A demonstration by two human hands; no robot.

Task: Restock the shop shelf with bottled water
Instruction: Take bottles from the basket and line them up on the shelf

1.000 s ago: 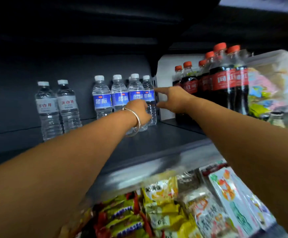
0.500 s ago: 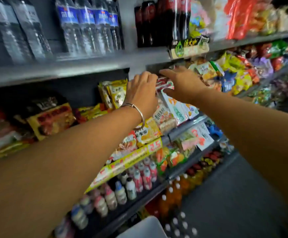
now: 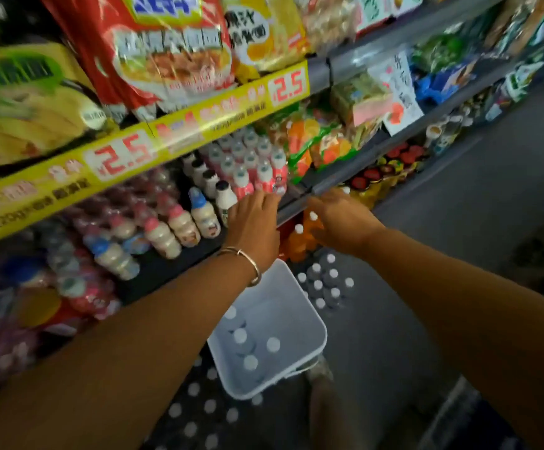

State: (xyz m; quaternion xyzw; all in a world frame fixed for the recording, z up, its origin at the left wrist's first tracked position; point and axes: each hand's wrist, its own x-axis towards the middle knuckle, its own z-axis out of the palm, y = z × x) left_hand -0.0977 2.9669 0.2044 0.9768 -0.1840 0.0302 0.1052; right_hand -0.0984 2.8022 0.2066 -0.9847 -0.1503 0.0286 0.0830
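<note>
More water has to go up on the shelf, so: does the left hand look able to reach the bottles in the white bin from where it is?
Probably yes. The left hand is empty and hangs above the white bin, whose top is open, with the bottle caps exposed and nothing between.

We see dim light, motion blur on our arms, glare on the price strip [image 3: 141,147], bowed edges.

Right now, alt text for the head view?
Both bare hands, left hand and right hand, reach down empty past a shop shelf toward a white bin on the floor holding white-capped water bottles. More capped bottles stand on the floor beyond it; small drink bottles and snack packets fill the shelves.
</note>
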